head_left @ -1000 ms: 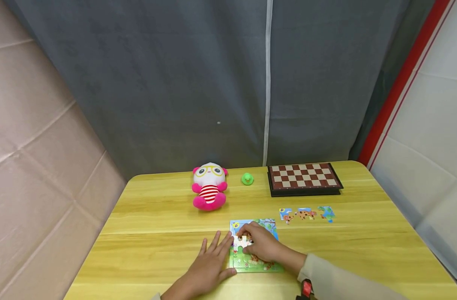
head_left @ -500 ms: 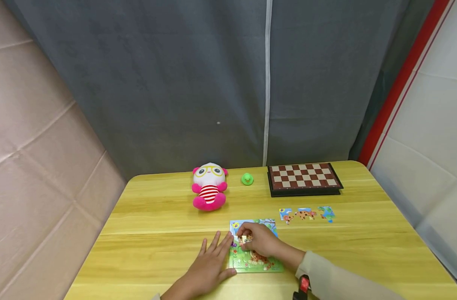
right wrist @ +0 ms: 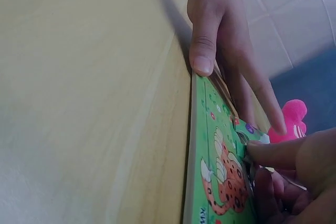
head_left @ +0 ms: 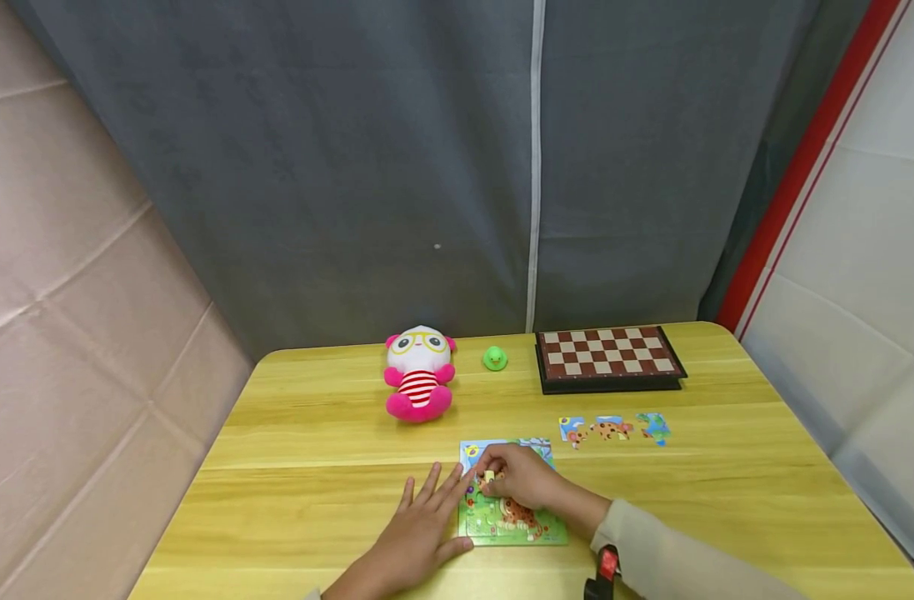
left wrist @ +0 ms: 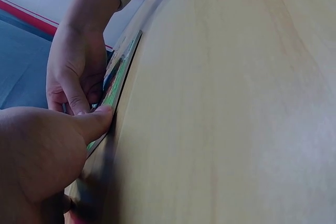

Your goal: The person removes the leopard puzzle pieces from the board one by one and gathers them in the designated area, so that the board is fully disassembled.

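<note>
A square jigsaw puzzle [head_left: 494,527] with a spotted cartoon animal on green lies flat near the table's front. Spread and straight, the fingers of my left hand [head_left: 419,533] rest along its left edge, one fingertip reaching over the picture; in the right wrist view the left thumb touches the board's corner. My right hand [head_left: 527,479] pinches a puzzle piece [head_left: 483,482] low over the upper middle of the board. Fingers hide most of that piece, so I cannot tell whether it sits flush. A small cream patch shows beside it.
Several loose puzzle pieces [head_left: 612,427] lie right of the board. Behind stand a pink plush panda [head_left: 419,379], a small green duck [head_left: 495,358] and a folded chessboard [head_left: 610,358]. A grey curtain [head_left: 352,183] hangs at the table's back edge.
The right hand has brought the piece down over the white gap, which is now mostly covered. One left fingertip has slid slightly right onto the board.
</note>
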The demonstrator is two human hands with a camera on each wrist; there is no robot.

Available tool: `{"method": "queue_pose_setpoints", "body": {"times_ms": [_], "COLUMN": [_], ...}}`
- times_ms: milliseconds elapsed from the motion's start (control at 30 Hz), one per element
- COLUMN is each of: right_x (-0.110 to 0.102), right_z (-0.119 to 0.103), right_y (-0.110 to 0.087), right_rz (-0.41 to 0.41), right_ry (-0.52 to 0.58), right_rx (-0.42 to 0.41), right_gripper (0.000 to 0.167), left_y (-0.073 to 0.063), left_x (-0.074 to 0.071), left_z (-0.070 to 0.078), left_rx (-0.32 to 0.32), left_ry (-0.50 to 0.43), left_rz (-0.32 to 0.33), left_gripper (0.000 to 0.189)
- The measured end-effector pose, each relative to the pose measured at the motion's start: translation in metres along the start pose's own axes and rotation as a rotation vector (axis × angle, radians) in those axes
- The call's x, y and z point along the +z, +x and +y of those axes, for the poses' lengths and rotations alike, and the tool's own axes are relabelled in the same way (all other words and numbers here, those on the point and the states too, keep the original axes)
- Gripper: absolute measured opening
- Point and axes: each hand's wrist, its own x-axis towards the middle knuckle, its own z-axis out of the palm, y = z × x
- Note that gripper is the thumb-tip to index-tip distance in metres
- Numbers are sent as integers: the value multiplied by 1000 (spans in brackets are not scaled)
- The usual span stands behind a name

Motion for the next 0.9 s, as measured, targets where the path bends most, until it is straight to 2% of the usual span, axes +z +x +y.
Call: {"method": "queue_pose_setpoints", "body": {"times_ms": [200,500,900], "right_x": [-1,-3,-5], "right_z": [2,6,4], "right_y": [3,6,7], "right_rz": [-16,-41,-58], "right_ry": [15,53,99], "right_rx": [-9,-9,-5], "right_gripper": [16,12,8], "left_y": [-1,-1,-2], "left_x": [2,2,-2], "left_z": [0,2,6], "left_rx": [46,84,100], "left_ry": [21,53,55], "left_rz": [36,34,19], "left_gripper": [78,55,46]}}
